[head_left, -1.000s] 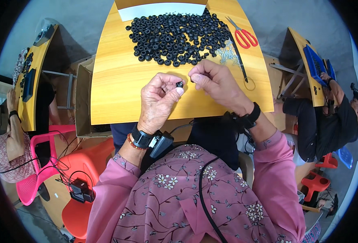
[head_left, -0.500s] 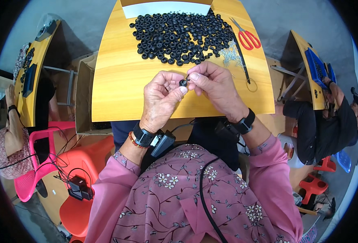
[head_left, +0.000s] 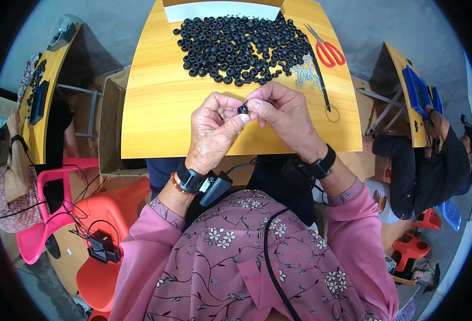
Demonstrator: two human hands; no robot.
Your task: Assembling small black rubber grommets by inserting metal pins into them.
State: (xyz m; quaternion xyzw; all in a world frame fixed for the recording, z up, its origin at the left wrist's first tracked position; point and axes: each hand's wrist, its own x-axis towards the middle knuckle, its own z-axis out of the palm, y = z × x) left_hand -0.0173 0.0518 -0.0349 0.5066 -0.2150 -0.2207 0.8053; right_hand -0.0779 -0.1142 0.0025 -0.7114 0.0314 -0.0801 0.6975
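Between my two hands, over the near half of the yellow table (head_left: 161, 128), is a small round black part (head_left: 242, 109). My left hand (head_left: 217, 115) pinches it between thumb and fingers. The thumb and forefinger of my right hand (head_left: 279, 109) are closed together at the part's upper right side; whatever tiny piece they grip is too small to make out. Beyond my hands lies a wide spread of black ring-shaped parts (head_left: 220, 51). Small clear bits (head_left: 306, 74) are heaped at its right edge.
Red-handled scissors (head_left: 329, 52) and a thin black rod (head_left: 319, 75) with a thin loop (head_left: 332, 113) lie at the right. A white box (head_left: 222, 10) stands at the far edge. Other people sit at tables on both sides. An orange chair (head_left: 99, 278) is at my left.
My right fingertips have come closer against the black part, which looks slightly turned. Both hands stay in nearly the same place.
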